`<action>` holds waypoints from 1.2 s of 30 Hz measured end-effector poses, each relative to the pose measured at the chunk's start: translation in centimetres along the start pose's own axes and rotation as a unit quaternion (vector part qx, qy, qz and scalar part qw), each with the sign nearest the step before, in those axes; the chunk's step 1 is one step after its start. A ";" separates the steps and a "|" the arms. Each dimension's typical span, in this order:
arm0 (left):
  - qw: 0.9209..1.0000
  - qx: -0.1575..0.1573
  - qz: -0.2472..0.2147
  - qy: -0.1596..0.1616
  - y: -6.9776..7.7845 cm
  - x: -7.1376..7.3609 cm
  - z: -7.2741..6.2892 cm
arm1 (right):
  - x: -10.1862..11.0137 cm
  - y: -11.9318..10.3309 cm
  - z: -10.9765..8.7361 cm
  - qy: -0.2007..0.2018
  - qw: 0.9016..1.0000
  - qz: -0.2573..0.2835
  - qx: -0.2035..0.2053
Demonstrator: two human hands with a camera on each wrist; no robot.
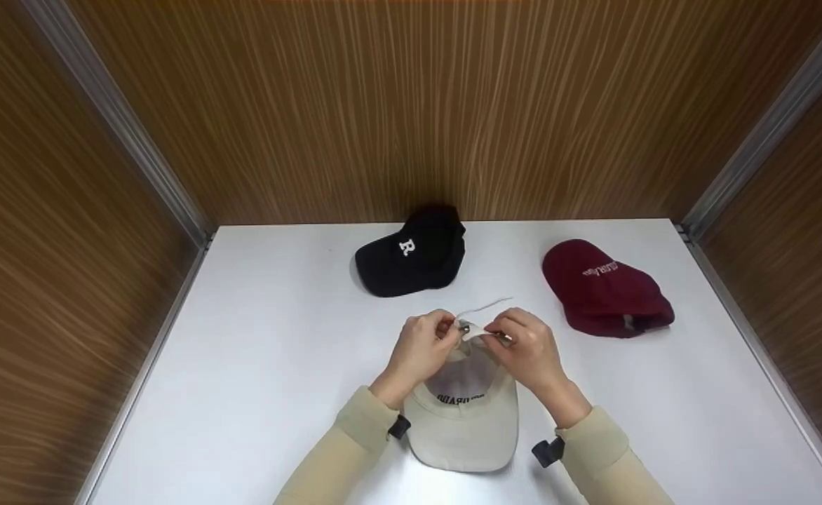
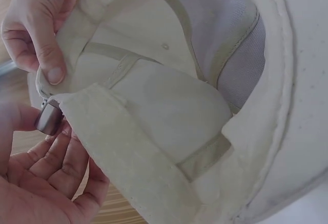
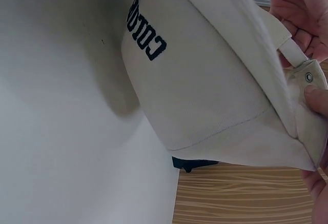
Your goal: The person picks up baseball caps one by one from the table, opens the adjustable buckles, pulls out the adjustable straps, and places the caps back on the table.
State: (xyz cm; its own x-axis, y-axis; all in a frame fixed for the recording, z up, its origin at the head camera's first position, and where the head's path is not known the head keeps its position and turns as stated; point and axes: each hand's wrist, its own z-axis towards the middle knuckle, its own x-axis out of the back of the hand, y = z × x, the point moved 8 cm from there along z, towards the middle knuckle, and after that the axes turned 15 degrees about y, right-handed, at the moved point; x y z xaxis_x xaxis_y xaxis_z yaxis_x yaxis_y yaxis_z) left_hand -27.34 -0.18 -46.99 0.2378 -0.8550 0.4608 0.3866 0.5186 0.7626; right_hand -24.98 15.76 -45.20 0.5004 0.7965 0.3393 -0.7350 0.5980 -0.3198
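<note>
A cream baseball cap with dark lettering stands with its brim towards me and its back raised between both hands. My left hand pinches the small metal buckle at the back strap. Opposite it, my right hand grips the other end, a cream strap with a metal eyelet, its thumb pressing just beside the eyelet. Between the hands runs a narrow strip of strap. A thin pale strap end sticks out beyond the fingers. The left wrist view looks into the cap's inside.
A black cap with a white letter R lies on the white table at the back. Further right lies a dark red cap. Wood-grain panels rise behind and on both sides.
</note>
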 end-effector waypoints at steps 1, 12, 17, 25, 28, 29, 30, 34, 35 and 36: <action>1.000 0.001 0.002 0.000 -0.1 0.0 0.0 | 0.0 0.0 0.0 -0.001 1.000 -0.001 0.000; 0.998 -0.005 -0.018 -0.054 -0.4 -0.6 -0.4 | -0.3 0.5 -0.3 -0.021 1.000 -0.014 -0.014; 0.997 -0.017 0.006 -0.077 -0.8 -0.8 -0.9 | -0.4 0.6 -0.3 -0.031 0.999 -0.017 -0.021; 0.993 -0.092 0.065 -0.037 -0.1 -0.4 -1.1 | -0.1 0.8 -0.2 -0.011 0.999 -0.041 -0.018; 0.990 -0.120 0.070 -0.027 0.4 -0.3 -1.3 | -0.1 0.9 -0.3 -0.007 0.999 -0.048 -0.022; 0.989 -0.130 0.070 -0.025 0.6 -0.3 -1.3 | -0.1 1.0 -0.4 -0.006 0.998 -0.050 -0.024; 0.988 -0.138 0.071 -0.024 0.7 -0.3 -1.4 | -0.1 1.0 -0.4 -0.006 0.998 -0.052 -0.026; 0.986 -0.154 0.068 -0.020 1.1 -0.3 -1.6 | -0.2 1.0 -0.5 -0.012 0.998 -0.052 -0.035; 0.986 -0.154 0.065 -0.018 1.1 -0.3 -1.6 | -0.2 1.0 -0.5 -0.017 0.998 -0.050 -0.035; 0.986 -0.154 0.063 -0.016 1.1 -0.3 -1.6 | -0.3 0.9 -0.5 -0.022 0.998 -0.047 -0.035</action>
State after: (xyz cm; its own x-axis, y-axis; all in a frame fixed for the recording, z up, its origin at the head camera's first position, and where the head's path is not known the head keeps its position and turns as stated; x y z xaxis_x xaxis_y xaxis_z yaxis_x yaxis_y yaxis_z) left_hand -25.59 0.65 -46.99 0.2742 -0.7812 0.5608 0.6094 0.5923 0.5271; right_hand -25.56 16.10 -46.01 0.5439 0.7328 0.4089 -0.6514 0.6759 -0.3447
